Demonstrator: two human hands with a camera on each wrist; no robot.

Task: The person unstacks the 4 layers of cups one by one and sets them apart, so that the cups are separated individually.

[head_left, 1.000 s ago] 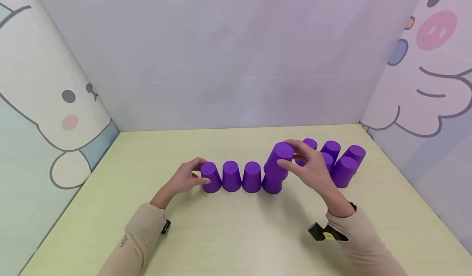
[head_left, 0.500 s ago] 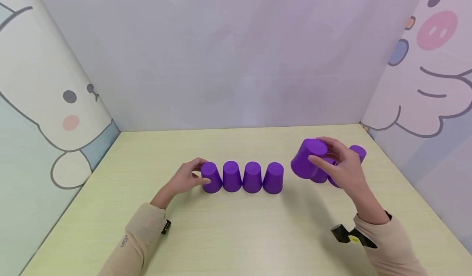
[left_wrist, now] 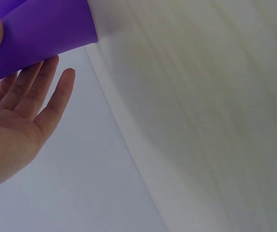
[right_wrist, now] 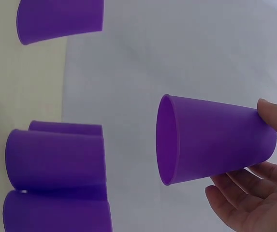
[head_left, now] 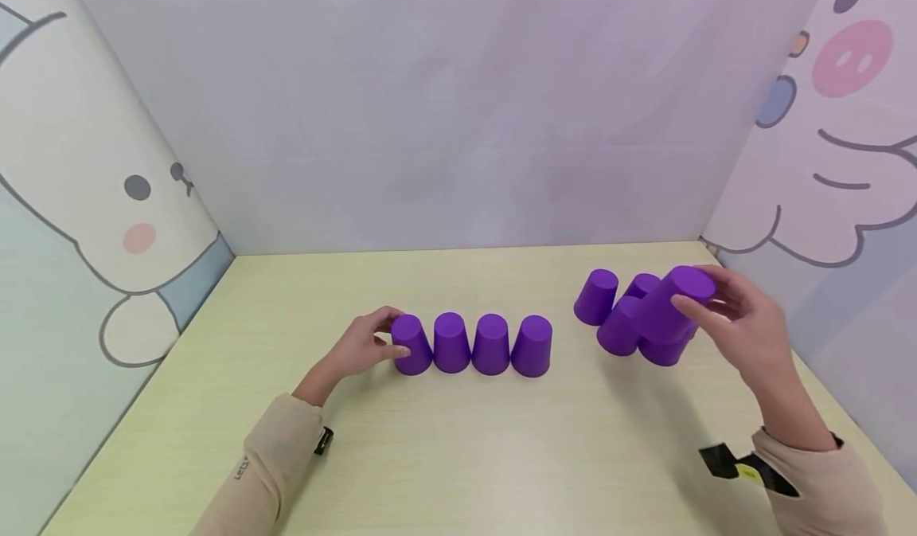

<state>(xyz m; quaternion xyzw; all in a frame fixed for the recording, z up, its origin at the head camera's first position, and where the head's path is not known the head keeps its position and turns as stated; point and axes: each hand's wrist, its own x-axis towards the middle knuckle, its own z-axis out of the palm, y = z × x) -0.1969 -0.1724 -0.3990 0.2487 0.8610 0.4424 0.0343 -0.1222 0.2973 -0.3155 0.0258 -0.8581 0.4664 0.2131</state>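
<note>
Four of my view's purple cups aside, the plainest pair are those in my hands. My left hand [head_left: 361, 345] grips the leftmost upside-down cup [head_left: 414, 354] of a row on the table, thumb in front and fingers behind. That cup also shows in the left wrist view, between thumb and fingertips [left_wrist: 51, 65]. My right hand [head_left: 752, 325] holds another purple cup [head_left: 666, 309] near its base, mouth down and tilted, raised above a cluster of cups on the right. The right wrist view shows this held cup [right_wrist: 215, 137] apart from the others, its open rim facing them.
Beside the left-hand cup, more upside-down cups [head_left: 491, 345] continue the row. Several cups [head_left: 619, 327] stand clustered at the right, partly hidden by the held one; one cup [head_left: 596, 297] stands slightly apart. A pale curtain [head_left: 458, 122] backs the table [head_left: 444, 456].
My right hand has carried its cup from over the row's right end rightward to above the cluster. My left hand has stayed on the leftmost cup.
</note>
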